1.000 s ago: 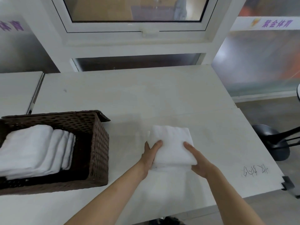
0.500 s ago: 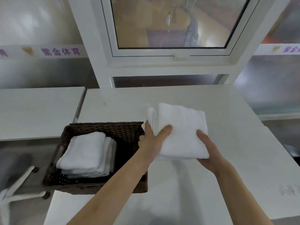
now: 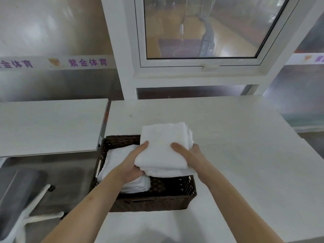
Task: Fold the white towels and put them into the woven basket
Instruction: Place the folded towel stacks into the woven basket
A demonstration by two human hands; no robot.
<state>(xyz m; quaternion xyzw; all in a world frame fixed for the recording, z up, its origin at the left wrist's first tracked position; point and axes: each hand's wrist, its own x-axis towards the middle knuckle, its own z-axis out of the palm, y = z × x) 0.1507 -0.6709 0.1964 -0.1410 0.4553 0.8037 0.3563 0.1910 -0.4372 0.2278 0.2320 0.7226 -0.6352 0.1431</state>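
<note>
Both my hands hold a folded white towel (image 3: 163, 146) over the right half of the dark brown woven basket (image 3: 157, 199). My left hand (image 3: 133, 165) grips its left edge, thumb on top. On its right edge sits my right hand (image 3: 189, 155), also thumb on top. Folded white towels (image 3: 121, 160) lie stacked in the basket's left half, partly hidden by my left hand and forearm. The basket stands at the left edge of the white table (image 3: 236, 146).
A second white table (image 3: 49, 125) stands to the left, with a narrow gap between the two. A grey chair (image 3: 15, 199) with a white base is at the lower left on the floor. Behind the tables are a white window frame (image 3: 201, 64) and frosted panels.
Both hands lifted the folded towel off the table and carried it left until it hangs over the basket. The view swung left along with it.
</note>
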